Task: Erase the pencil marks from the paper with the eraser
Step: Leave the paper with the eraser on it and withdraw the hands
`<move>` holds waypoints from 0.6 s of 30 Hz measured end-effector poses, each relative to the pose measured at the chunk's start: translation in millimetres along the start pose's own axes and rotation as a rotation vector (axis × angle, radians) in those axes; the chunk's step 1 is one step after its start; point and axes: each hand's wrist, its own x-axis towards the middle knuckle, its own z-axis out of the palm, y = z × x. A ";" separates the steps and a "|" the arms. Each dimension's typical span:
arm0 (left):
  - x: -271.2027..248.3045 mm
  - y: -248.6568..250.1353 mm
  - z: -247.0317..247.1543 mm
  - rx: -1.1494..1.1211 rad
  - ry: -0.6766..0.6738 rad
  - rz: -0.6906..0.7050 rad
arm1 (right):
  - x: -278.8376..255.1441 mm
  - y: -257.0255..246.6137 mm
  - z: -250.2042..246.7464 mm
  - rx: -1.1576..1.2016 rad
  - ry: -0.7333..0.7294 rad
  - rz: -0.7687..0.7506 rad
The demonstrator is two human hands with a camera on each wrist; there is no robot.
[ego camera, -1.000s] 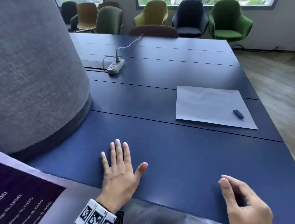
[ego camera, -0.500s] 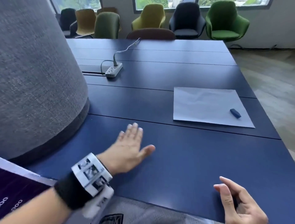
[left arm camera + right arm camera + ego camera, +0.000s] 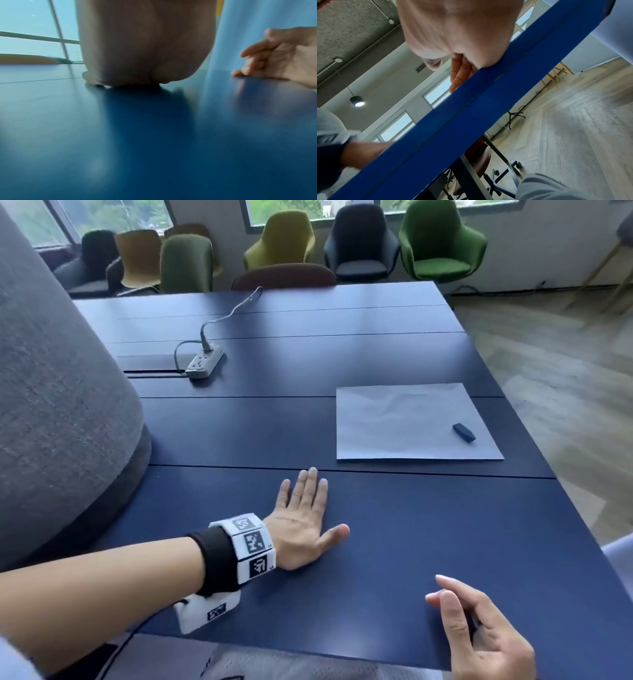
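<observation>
Eraser (image 3: pixel 464 432): a small dark block lying on the paper (image 3: pixel 404 426), near its right edge, far right of my position on the blue table (image 3: pixel 428 542). Nothing touches it.

Task status: I judge the work not yet begun. The eraser is not picked up, the sheet is not held down, and no rubbing is under way. Remaining steps: reach to the sheet, steady it, take the eraser, rub out the marks.

Hand states: my left hand (image 3: pixel 301 522) lies flat on the table, fingers straight and together, thumb spread, holding nothing; its fingertips are near the sheet's near left corner but apart from it. My right hand (image 3: pixel 479 628) rests at the near table edge, well apart from the eraser, fingers loosely curled, holding nothing.

Limits of view: I cannot make out any pencil marks; the sheet shows only faint creases. The left wrist view shows palm and tabletop only. The right wrist view sits partly below the table edge and shows neither paper nor eraser. A grey upholstered form (image 3: pixel 61 392) blocks the far left.
</observation>
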 end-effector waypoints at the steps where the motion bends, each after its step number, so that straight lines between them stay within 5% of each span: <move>1: 2.1 20.1 0.3 0.005 -0.016 0.066 | 0.1 -0.2 0.8 -0.006 0.006 -0.011; 5: -2.7 83.1 4.0 -0.029 -0.118 0.374 | 1.2 0.5 0.0 -0.028 -0.003 -0.033; 7: -9.6 81.3 3.1 -0.112 -0.085 0.379 | 1.9 -0.8 -2.0 -0.014 -0.023 -0.043; 9: -16.5 47.6 -1.8 -0.161 0.004 0.225 | 1.2 -2.0 -3.3 0.023 -0.024 -0.028; 14: -36.1 -84.7 -9.7 -0.163 0.206 -0.424 | 0.2 -0.9 -5.4 0.085 -0.040 0.008; 18: -41.9 -73.7 10.7 -0.124 0.116 -0.453 | 1.1 1.2 -6.4 0.079 -0.036 0.004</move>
